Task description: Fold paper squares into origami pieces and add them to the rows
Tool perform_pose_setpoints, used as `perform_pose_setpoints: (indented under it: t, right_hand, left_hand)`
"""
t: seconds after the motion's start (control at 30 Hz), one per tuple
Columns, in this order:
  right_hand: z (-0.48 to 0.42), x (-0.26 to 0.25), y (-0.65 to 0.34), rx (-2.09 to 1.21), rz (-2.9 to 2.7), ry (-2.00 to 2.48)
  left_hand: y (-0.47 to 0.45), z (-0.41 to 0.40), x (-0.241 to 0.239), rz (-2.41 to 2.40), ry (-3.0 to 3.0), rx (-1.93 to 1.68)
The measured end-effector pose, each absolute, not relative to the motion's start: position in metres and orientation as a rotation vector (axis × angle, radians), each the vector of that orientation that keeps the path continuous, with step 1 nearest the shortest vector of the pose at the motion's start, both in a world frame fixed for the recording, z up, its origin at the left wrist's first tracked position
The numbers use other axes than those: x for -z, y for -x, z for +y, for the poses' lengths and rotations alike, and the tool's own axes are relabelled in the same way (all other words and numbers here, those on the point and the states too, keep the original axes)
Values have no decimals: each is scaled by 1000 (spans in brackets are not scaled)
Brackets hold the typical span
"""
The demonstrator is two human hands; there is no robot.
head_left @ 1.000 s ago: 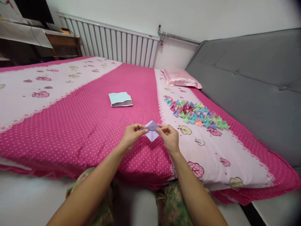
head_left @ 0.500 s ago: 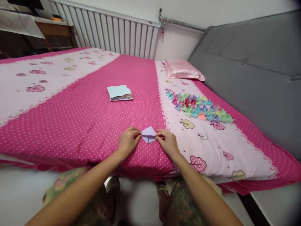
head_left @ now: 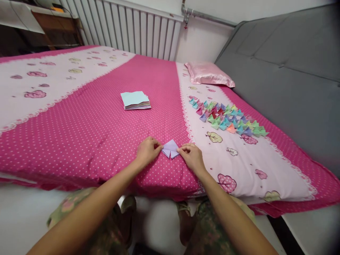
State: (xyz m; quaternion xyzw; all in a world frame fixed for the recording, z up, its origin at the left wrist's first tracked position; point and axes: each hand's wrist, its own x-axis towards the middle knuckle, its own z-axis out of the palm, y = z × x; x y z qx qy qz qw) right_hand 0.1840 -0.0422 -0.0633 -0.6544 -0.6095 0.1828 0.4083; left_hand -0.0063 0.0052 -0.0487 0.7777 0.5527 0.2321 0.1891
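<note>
A small folded lilac paper (head_left: 170, 148) lies on the pink dotted bedsheet (head_left: 92, 131) near the bed's front edge. My left hand (head_left: 147, 152) pinches its left corner with curled fingers. My right hand (head_left: 191, 157) pinches its right corner the same way. Both hands press the paper down onto the sheet.
A stack of coloured paper squares (head_left: 135, 100) lies further back on the bed. Several folded paper pieces (head_left: 227, 119) in many colours sit in rows at the right. A pink pillow (head_left: 208, 74) lies at the back, beside a grey padded headboard (head_left: 287, 78) and a white radiator (head_left: 127, 30).
The hands have lowered the lilac paper from the air onto the bedsheet and now press it flat there. The camera has tilted down a little.
</note>
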Motion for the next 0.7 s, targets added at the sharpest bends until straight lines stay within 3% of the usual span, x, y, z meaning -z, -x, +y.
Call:
perform_pose_setpoints:
  t: [0.7]
  right_hand:
    - [-45, 54, -172, -283, -1781, 1674]
  left_hand:
    - [-5, 1, 42, 1585, -2292, -599]
